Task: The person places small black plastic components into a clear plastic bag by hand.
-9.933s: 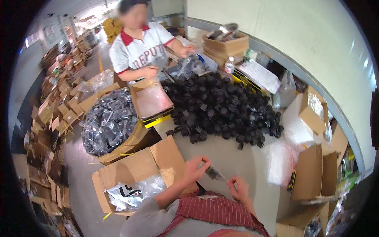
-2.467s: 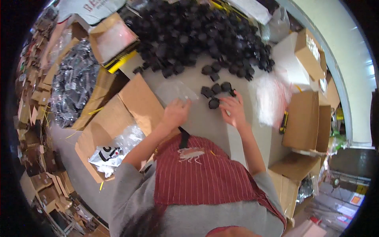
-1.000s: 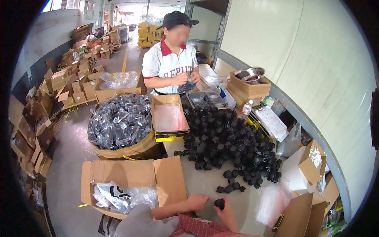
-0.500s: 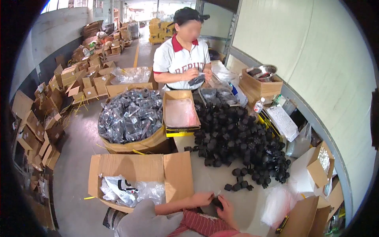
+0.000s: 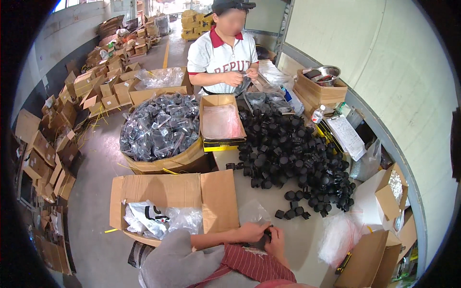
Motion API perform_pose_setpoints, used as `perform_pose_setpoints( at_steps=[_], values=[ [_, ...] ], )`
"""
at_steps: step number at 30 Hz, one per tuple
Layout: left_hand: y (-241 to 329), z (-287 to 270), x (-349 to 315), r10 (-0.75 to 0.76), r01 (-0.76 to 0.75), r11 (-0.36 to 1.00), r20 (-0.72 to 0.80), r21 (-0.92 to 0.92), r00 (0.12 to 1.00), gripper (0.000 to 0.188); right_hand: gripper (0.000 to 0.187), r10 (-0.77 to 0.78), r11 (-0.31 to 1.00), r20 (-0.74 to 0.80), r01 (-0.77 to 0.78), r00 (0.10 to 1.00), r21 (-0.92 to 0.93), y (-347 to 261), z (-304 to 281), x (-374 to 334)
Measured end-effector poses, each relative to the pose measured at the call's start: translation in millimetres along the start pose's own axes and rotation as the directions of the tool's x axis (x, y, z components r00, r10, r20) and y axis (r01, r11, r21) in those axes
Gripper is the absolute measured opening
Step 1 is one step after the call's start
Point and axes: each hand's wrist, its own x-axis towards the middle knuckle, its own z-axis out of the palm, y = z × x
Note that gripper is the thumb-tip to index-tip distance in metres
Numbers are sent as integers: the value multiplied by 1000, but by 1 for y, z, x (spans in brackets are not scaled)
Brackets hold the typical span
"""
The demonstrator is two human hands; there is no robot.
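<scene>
Close in front of me, at the near edge of the table point(image 5: 314, 245), my left hand point(image 5: 251, 232) is closed on a clear plastic bag point(image 5: 255, 212), which spreads out past the fingers. My right hand point(image 5: 275, 244) has its fingers closed round a small black plastic part point(image 5: 267, 236). Both hands meet at this part, so much of it is hidden; whether it lies inside the bag I cannot tell. A large heap of similar black parts point(image 5: 293, 153) lies beyond them, with several loose pieces point(image 5: 294, 210) at its near edge.
An open carton point(image 5: 158, 187) with plastic bags stands left of my hands. Behind it is a round bin of bagged parts point(image 5: 161, 127), beside a shallow box point(image 5: 221, 120). Across the table a co-worker point(image 5: 223, 60) handles a bagged part. Clear bags point(image 5: 338, 240) lie at right.
The clear bag now spreads out beyond my left hand, where only a small tip showed before. My hands stay together on the black part. The whole view has shifted slightly.
</scene>
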Motion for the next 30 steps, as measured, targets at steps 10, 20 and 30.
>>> perform_pose_setpoints(
  at_steps=[10, 20, 30],
  values=[
    [-17, 22, 3, 11, 2, 997, -159, 83, 987, 54, 45, 192, 974, -203, -212, 960, -81, -2, 8, -4],
    [-16, 4, 15, 185, -172, 968, -57, 183, 981, 48, 36, -22, 978, 209, 64, 978, -196, -2, -12, 15],
    [-2, 2, 7, 157, -159, 981, 32, 107, 987, 47, 32, 641, 243, 457, -728, 616, 641, -19, -25, 16]
  ],
)
